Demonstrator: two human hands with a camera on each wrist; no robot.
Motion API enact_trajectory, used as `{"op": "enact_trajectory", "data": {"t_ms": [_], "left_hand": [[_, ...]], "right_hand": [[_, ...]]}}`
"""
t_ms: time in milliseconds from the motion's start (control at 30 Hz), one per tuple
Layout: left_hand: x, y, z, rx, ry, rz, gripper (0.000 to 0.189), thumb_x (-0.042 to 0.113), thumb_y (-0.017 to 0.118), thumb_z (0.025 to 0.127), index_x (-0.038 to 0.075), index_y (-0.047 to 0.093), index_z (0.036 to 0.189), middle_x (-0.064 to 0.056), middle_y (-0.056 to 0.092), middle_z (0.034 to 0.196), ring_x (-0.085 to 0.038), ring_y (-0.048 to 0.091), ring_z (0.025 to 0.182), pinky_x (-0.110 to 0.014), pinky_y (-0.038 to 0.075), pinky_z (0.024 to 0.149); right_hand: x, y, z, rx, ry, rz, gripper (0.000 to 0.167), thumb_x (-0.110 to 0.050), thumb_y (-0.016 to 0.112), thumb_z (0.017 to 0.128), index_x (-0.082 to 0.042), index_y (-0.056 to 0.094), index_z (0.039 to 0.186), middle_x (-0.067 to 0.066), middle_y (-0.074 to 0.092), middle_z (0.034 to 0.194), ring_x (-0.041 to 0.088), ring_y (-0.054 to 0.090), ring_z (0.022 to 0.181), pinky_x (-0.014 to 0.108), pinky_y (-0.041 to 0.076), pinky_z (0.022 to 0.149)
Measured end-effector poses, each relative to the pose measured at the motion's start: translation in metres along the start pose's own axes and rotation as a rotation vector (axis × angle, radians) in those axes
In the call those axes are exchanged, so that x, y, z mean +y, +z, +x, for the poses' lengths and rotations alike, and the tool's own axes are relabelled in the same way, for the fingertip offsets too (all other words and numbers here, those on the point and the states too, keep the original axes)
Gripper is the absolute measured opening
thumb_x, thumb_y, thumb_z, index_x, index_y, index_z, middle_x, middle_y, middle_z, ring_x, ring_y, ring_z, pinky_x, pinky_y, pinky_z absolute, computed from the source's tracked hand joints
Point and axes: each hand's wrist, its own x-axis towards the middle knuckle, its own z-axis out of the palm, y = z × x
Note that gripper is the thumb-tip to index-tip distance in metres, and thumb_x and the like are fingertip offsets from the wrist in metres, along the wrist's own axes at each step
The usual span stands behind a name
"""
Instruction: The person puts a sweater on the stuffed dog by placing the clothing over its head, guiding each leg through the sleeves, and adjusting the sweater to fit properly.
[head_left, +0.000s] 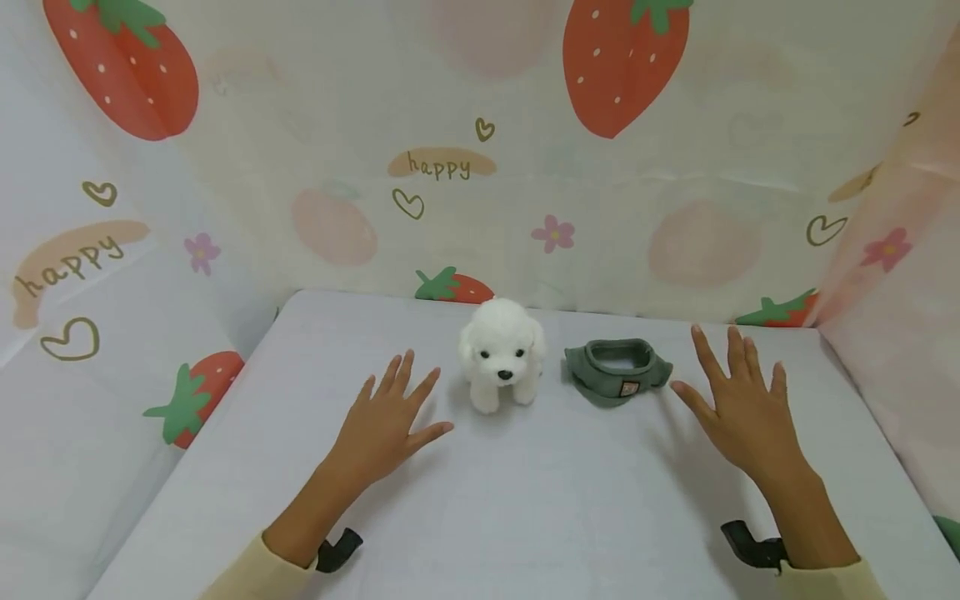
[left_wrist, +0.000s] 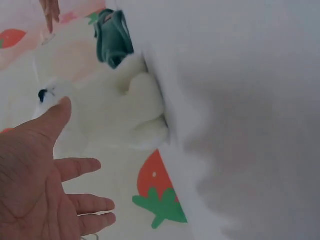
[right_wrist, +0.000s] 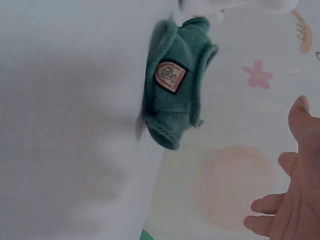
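The surface (head_left: 540,500) between the left hand (head_left: 381,432) and right hand (head_left: 744,418) leaves broad room; farther back, the plush dog (head_left: 502,346) and green garment (head_left: 602,383) block the way, their gap apparently narrow.

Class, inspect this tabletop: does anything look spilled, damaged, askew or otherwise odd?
Nothing stands out: the fluffy white plush dog stands upright, the grey-green fabric garment sits apart beside it, and neither shows visible damage. No spill shows on the white tabletop.
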Motion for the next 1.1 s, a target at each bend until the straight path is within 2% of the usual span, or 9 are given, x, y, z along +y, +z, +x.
{"op": "enact_trajectory", "data": {"t_ms": [67, 167, 267, 367, 600, 733, 833, 967, 1100], "left_hand": [[0.009, 0.004, -0.001, 0.006, 0.031, -0.030, 0.073, 0.059, 0.060, 0.096, 0.015, 0.048, 0.153, -0.025, 0.037, 0.157, -0.040, 0.035, 0.146, -0.060, 0.038, 0.109], [0.022, 0.011, 0.000, 0.014, 0.065, -0.063, 0.061, 0.051, 0.063, 0.098, 0.013, 0.056, 0.145, -0.022, 0.053, 0.146, -0.036, 0.050, 0.136, -0.054, 0.048, 0.101], [0.037, 0.014, 0.002, -0.001, 0.093, -0.110, 0.052, 0.046, 0.066, 0.098, 0.014, 0.062, 0.139, -0.016, 0.063, 0.135, -0.031, 0.060, 0.125, -0.050, 0.054, 0.092], [0.053, 0.015, 0.006, -0.035, 0.128, -0.168, 0.047, 0.043, 0.066, 0.098, 0.015, 0.064, 0.136, -0.011, 0.066, 0.132, -0.027, 0.064, 0.121, -0.048, 0.056, 0.088], [0.089, 0.025, 0.022, -0.132, 0.202, -0.235, 0.043, 0.043, 0.059, 0.102, 0.020, 0.063, 0.139, 0.000, 0.063, 0.139, -0.017, 0.060, 0.127, -0.041, 0.055, 0.092], [0.107, 0.032, 0.034, -0.129, 0.262, -0.266, 0.045, 0.042, 0.057, 0.104, 0.021, 0.059, 0.144, -0.003, 0.058, 0.145, -0.018, 0.058, 0.129, -0.038, 0.054, 0.094], [0.118, 0.039, 0.045, -0.119, 0.302, -0.282, 0.051, 0.041, 0.057, 0.104, 0.021, 0.050, 0.151, -0.005, 0.051, 0.152, -0.019, 0.053, 0.135, -0.037, 0.052, 0.099], [0.132, 0.047, 0.061, -0.101, 0.301, -0.301, 0.060, 0.040, 0.057, 0.104, 0.021, 0.037, 0.158, -0.006, 0.038, 0.161, -0.020, 0.040, 0.145, -0.039, 0.049, 0.104], [0.143, 0.051, 0.077, -0.064, 0.287, -0.256, 0.067, 0.039, 0.057, 0.104, 0.018, 0.028, 0.161, -0.010, 0.030, 0.164, -0.023, 0.031, 0.150, -0.039, 0.050, 0.102]], "right_hand": [[0.001, 0.001, -0.002, -0.013, -0.004, 0.024, 0.080, -0.056, 0.044, 0.105, -0.026, 0.000, 0.164, 0.031, 0.000, 0.165, 0.053, 0.008, 0.149, 0.076, 0.007, 0.111], [0.001, 0.003, -0.002, -0.038, -0.004, 0.052, 0.079, -0.055, 0.045, 0.105, -0.024, 0.003, 0.164, 0.033, 0.009, 0.163, 0.061, 0.027, 0.139, 0.076, 0.027, 0.103], [0.000, 0.006, -0.002, -0.075, 0.004, 0.079, 0.077, -0.056, 0.044, 0.105, -0.022, 0.008, 0.164, 0.033, 0.015, 0.162, 0.064, 0.037, 0.131, 0.077, 0.037, 0.092], [-0.001, 0.008, -0.001, -0.091, 0.005, 0.101, 0.074, -0.054, 0.045, 0.105, -0.018, 0.016, 0.164, 0.032, 0.022, 0.161, 0.061, 0.037, 0.133, 0.077, 0.038, 0.091], [-0.003, 0.018, 0.007, -0.070, -0.034, 0.138, 0.063, -0.043, 0.051, 0.106, -0.010, 0.035, 0.158, 0.031, 0.038, 0.154, 0.055, 0.041, 0.135, 0.073, 0.037, 0.098], [-0.004, 0.025, 0.012, -0.074, -0.041, 0.175, 0.056, -0.035, 0.055, 0.106, -0.007, 0.043, 0.153, 0.032, 0.041, 0.151, 0.056, 0.042, 0.133, 0.073, 0.038, 0.098], [-0.006, 0.028, 0.016, -0.089, -0.028, 0.198, 0.053, -0.031, 0.056, 0.106, -0.006, 0.045, 0.152, 0.033, 0.040, 0.151, 0.057, 0.042, 0.133, 0.073, 0.037, 0.098], [-0.008, 0.032, 0.022, -0.086, -0.020, 0.206, 0.052, -0.029, 0.056, 0.106, -0.006, 0.045, 0.152, 0.033, 0.039, 0.152, 0.057, 0.042, 0.132, 0.072, 0.038, 0.098], [-0.010, 0.037, 0.028, -0.077, -0.018, 0.204, 0.050, -0.026, 0.056, 0.106, -0.007, 0.046, 0.152, 0.034, 0.039, 0.151, 0.059, 0.043, 0.130, 0.072, 0.040, 0.096]]}}
